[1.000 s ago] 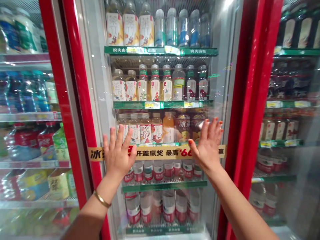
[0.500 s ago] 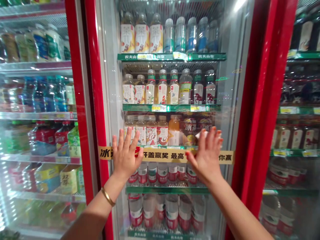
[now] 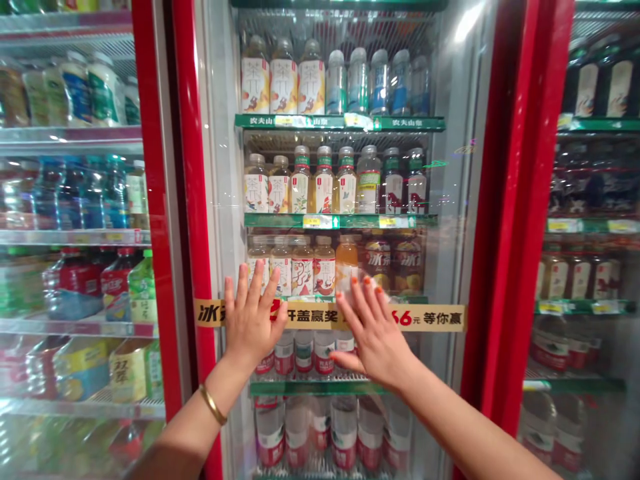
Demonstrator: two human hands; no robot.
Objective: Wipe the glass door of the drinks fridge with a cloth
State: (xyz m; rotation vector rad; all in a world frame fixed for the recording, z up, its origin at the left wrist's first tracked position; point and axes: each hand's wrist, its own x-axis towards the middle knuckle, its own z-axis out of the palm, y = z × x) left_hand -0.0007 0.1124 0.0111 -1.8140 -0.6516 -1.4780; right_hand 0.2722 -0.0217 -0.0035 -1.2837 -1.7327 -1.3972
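My left hand (image 3: 254, 320) lies with its fingers spread against the glass door (image 3: 465, 253) of a drinks fridge, over the left part of a gold advertising strip (image 3: 313, 313). A gold bangle (image 3: 213, 404) circles that wrist. Further right, my right hand (image 3: 379, 340) is stretched out across the same strip, its orange-nailed fingers slanting up and left. Something pale and blurred shows at its fingertips; I cannot make out what it is. Behind the glass, near both hands, stand tea bottles (image 3: 303, 270) and an orange drink bottle (image 3: 347, 257).
Red door frames (image 3: 187, 167) border the glass on both sides. Inside, green-edged shelves (image 3: 340, 122) carry rows of bottles. Another lit fridge (image 3: 75, 237) with drinks stands at left, and a further one with dark bottles (image 3: 620, 80) at right.
My right hand has slid left and a little down across the glass, its fingers now tilting left, uncovering more of the strip's right end. My left hand stays almost in place.
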